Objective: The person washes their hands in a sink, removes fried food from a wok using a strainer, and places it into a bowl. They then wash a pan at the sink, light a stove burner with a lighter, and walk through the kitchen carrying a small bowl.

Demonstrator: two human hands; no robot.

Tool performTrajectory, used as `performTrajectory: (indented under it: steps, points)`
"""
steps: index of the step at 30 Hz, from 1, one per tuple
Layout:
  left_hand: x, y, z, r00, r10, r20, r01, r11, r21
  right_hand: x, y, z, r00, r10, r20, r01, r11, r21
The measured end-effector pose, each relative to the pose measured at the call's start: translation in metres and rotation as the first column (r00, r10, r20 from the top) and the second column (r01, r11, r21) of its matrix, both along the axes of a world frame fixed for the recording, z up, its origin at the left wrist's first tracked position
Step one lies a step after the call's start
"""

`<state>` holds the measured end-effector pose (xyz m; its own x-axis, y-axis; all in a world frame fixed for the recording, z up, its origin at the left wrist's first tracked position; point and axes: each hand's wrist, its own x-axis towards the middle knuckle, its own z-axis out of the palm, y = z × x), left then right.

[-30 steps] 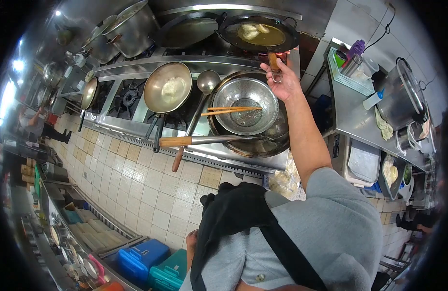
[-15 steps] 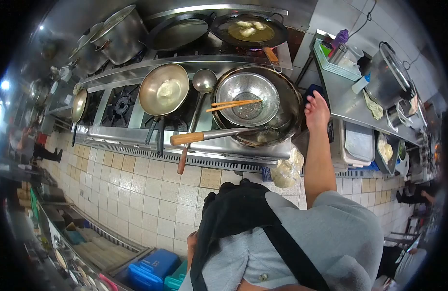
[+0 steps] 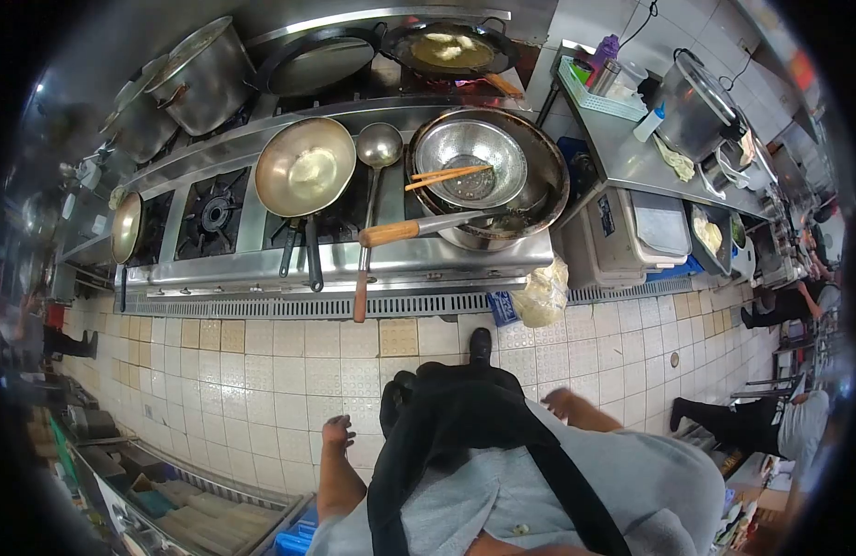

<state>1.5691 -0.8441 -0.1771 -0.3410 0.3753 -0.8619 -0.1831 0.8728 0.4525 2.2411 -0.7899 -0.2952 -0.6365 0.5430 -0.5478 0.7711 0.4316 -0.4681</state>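
Observation:
My left hand (image 3: 337, 433) hangs over the tiled floor, left of my body, its fingers loosely bent and apart with nothing in them. On the other side, my right hand (image 3: 559, 401) is low beside my apron, empty, its fingers slightly spread. Neither hand touches the stove (image 3: 418, 264). On it are a pan (image 3: 307, 167), a ladle (image 3: 380, 146), and a metal strainer (image 3: 437, 153) with chopsticks (image 3: 446, 176) across it, resting over a large wok (image 3: 553, 171). A wooden-handled tool (image 3: 389, 233) extends from the wok.
Behind are a dark wok (image 3: 321, 69), a wok with pale pieces in oil (image 3: 451, 54) and a tall pot (image 3: 203, 79). A steel side table (image 3: 622, 153) stands right. A filled plastic bag (image 3: 542, 295) sits by the stove. Other people are at far right and far left.
My right hand has come back from beside the large wok down to my body. My left hand now shows fully, out to the left. The view has shifted, and more floor shows.

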Motion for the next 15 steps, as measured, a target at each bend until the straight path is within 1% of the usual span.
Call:
performTrajectory:
  steps: [1,3,4,6,7,8,9,10,11,12,14,15]
  points:
    - [-0.004,0.007,0.0,1.0,-0.016,-0.021,0.016,1.0,-0.015,-0.005,-0.037,0.002,0.996,-0.086,-0.006,0.084,0.988,-0.132]
    - [-0.008,0.019,0.005,0.999,-0.052,-0.014,0.052,0.999,0.006,-0.015,-0.062,0.019,0.983,-0.182,-0.001,0.172,0.936,-0.306]
    - [-0.009,0.022,0.007,0.996,-0.085,-0.008,0.085,0.996,0.027,-0.024,-0.07,0.05,0.995,-0.083,-0.049,0.075,0.984,-0.16]
    - [-0.003,0.024,0.005,0.995,-0.099,-0.006,0.099,0.994,0.039,-0.053,-0.05,0.09,0.997,0.02,-0.076,-0.021,1.0,-0.005]
    - [0.001,0.024,0.004,0.994,-0.108,-0.006,0.108,0.993,0.054,-0.068,-0.027,0.102,0.849,-0.496,0.18,0.526,0.766,-0.37]
    - [0.006,0.023,0.002,0.993,-0.117,-0.009,0.117,0.991,0.071,-0.074,-0.018,0.107,0.439,-0.707,0.554,0.865,0.166,-0.473]
    - [0.011,0.022,-0.002,0.992,-0.127,0.009,0.127,0.99,0.054,-0.076,-0.008,0.112,0.226,-0.839,0.495,0.919,0.015,-0.394]
    - [0.016,0.019,-0.006,0.992,-0.127,0.006,0.127,0.99,0.062,-0.076,0.003,0.117,0.21,-0.913,0.35,0.922,0.067,-0.381]
    - [0.02,0.011,-0.015,0.962,-0.268,-0.053,0.273,0.954,0.127,-0.078,0.018,0.124,0.175,-0.95,0.26,0.925,0.068,-0.374]
    - [0.026,0.004,-0.018,0.944,-0.324,-0.068,0.331,0.934,0.137,-0.083,0.034,0.132,0.146,-0.974,0.171,0.925,0.074,-0.372]
    - [0.038,-0.01,-0.024,0.898,-0.429,-0.102,0.44,0.884,0.158,-0.097,0.057,0.166,0.097,-0.993,0.06,0.916,0.066,-0.395]
    - [0.05,-0.018,-0.016,0.939,-0.344,-0.001,0.341,0.931,0.127,-0.103,0.065,0.18,0.101,-0.993,0.053,0.914,0.071,-0.4]
